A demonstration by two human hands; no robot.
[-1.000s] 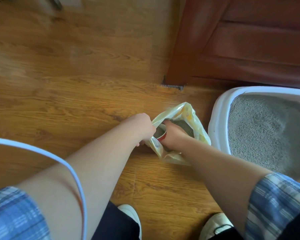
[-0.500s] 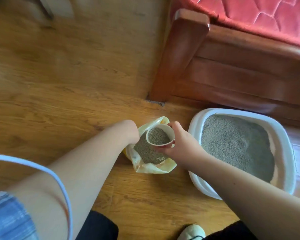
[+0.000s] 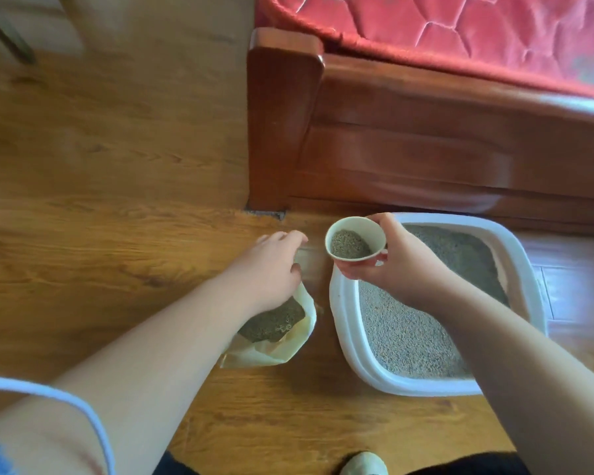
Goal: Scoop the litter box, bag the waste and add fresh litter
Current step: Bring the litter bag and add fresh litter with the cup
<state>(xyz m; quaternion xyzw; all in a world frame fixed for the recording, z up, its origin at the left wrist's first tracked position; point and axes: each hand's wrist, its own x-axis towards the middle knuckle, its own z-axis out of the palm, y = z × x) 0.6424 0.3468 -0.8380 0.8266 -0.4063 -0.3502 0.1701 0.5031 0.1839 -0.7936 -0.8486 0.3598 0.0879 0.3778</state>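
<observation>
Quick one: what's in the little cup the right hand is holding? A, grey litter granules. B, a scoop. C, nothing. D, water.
A: the cup gripped by the right hand holds grey granules, like those in the litter box.

No text, brand, number or sign can be read. The only printed trace is a small pale mark on the litter bag, on its see-through panel. It lies on the near side of the left hand, back from the fingertips towards the wrist, and well to the left of the right hand fingers under the cup. It is too small and blurred to decipher.
</observation>
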